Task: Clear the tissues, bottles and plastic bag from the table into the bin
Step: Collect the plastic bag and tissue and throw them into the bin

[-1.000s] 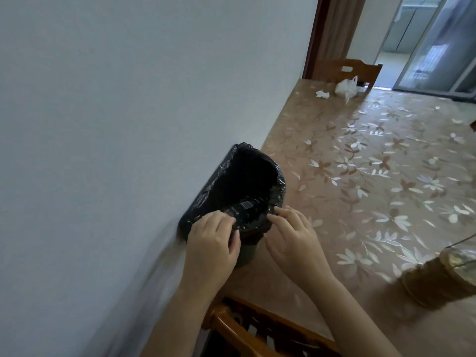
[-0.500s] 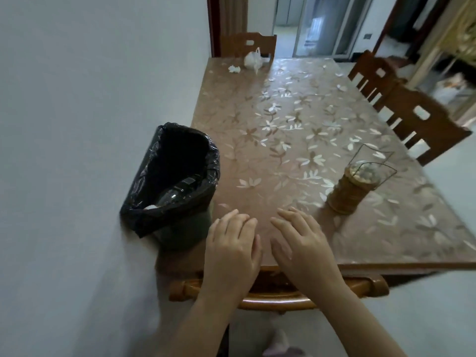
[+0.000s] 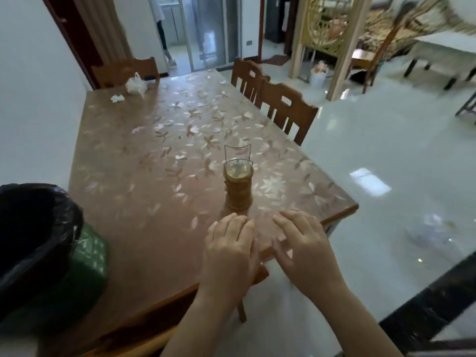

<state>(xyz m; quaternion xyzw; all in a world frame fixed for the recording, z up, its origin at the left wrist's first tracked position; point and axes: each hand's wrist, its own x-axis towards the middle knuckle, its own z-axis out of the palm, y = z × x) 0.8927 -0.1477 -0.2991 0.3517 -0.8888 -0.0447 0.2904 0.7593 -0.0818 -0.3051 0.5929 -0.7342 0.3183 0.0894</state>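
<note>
A green bin (image 3: 85,264) lined with a black bag stands on the near left corner of the table (image 3: 144,181). A white knotted plastic bag (image 3: 135,85) and a crumpled tissue (image 3: 117,98) lie at the far left end of the table. My left hand (image 3: 230,249) and my right hand (image 3: 305,246) hover side by side, palms down, over the near right corner of the table. Both hold nothing, with fingers loosely spread. No bottle shows on the table.
A woven brown holder with a wire handle (image 3: 238,185) stands just beyond my hands. Wooden chairs (image 3: 283,109) line the right side, another chair (image 3: 126,70) is at the far end. White wall on the left, shiny floor on the right.
My hands left the bin's rim and drew back and rightward to the table's near right corner. The view swung right, so the bin now sits at the left edge.
</note>
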